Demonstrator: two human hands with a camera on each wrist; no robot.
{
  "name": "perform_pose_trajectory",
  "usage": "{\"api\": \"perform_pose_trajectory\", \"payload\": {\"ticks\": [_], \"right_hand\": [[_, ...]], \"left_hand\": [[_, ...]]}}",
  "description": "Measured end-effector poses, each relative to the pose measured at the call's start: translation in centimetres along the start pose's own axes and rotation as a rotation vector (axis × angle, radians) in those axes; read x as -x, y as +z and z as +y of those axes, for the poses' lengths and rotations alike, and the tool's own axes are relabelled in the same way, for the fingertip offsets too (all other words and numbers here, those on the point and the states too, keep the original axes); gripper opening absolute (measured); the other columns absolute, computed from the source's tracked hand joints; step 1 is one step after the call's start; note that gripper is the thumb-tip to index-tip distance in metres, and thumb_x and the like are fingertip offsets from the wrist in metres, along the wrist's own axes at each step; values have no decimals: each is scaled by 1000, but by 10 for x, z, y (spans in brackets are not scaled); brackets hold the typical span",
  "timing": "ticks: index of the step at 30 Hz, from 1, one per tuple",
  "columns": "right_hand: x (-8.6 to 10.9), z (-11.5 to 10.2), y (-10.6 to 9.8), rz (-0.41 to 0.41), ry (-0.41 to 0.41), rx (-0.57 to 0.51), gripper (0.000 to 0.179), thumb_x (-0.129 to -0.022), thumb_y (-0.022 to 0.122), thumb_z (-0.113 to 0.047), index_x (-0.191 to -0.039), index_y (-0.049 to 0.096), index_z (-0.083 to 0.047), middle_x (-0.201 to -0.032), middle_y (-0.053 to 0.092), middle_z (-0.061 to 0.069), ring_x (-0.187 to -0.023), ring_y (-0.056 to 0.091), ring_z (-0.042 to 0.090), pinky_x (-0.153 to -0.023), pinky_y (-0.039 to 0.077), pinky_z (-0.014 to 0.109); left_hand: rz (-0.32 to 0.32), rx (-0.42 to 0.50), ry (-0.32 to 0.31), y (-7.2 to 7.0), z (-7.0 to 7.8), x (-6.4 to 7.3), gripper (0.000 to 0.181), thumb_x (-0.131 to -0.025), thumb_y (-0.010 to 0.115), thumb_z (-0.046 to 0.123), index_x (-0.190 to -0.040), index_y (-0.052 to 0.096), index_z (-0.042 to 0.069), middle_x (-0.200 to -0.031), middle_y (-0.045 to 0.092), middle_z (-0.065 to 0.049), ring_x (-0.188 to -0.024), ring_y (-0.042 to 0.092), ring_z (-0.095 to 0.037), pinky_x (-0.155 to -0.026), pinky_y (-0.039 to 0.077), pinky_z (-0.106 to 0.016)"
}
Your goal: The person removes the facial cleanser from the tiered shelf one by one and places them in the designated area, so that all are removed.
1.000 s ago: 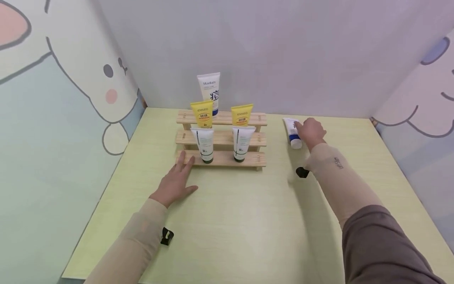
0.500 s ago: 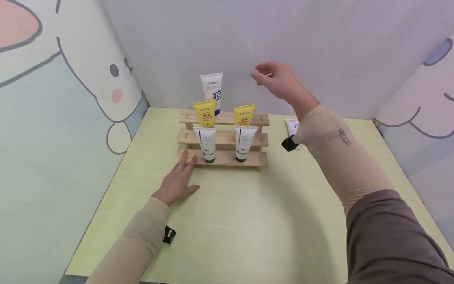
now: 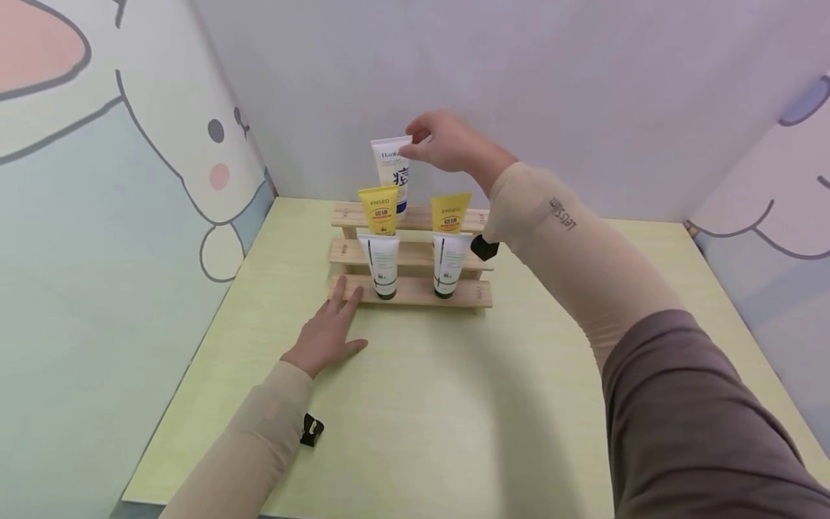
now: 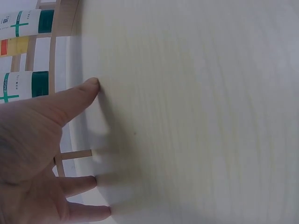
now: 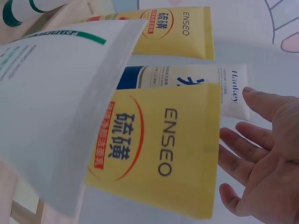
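Resting with spread, straight fingers at the left front of the wooden rack (image 3: 415, 290), the left hand (image 3: 324, 337) grips nothing and probably steadies the rack on the counter (image 3: 402, 418). Next come a white-and-green tube (image 3: 384, 259), a yellow tube (image 3: 378, 207) and the Hankey tube (image 3: 389, 169), standing on rising steps, presumably so each label shows above the one in front. Rightward, a second white-and-green tube (image 3: 447, 263) and a second yellow tube (image 3: 450, 211) repeat the order. Above them the right hand (image 3: 447, 144) is half open, fingers loosely bent, with no grip evident; the Hankey tube lies just left of its fingertips, its top right corner touching or nearly touching the thumb.
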State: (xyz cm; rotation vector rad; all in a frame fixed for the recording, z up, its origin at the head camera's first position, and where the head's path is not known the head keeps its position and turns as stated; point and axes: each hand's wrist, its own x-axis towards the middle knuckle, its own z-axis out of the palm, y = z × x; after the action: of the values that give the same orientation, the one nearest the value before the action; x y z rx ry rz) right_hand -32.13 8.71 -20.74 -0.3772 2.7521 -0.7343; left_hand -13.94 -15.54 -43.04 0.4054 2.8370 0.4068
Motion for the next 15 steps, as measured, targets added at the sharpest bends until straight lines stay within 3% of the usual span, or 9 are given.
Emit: {"api": "perform_pose_trajectory", "payload": {"ticks": [7, 15], "right_hand": [[-9, -1, 9, -13, 0, -49, 47, -108, 57, -39, -151, 56, -21, -145, 60, 2, -126, 52, 20, -112, 47, 39], [-5, 8, 4, 29, -49, -72, 45, -109, 56, -36, -150, 58, -16, -141, 64, 4, -125, 57, 20, -111, 48, 36]], "left_hand": [[5, -8, 10, 1, 2, -2, 99, -96, 77, 35, -168, 17, 7, -174, -7, -26, -143, 40, -61, -97, 55, -68], [8, -13, 5, 0, 2, 0, 100, -95, 78, 36, -168, 16, 7, -174, -7, -26, -143, 40, -61, -99, 54, -68]]}}
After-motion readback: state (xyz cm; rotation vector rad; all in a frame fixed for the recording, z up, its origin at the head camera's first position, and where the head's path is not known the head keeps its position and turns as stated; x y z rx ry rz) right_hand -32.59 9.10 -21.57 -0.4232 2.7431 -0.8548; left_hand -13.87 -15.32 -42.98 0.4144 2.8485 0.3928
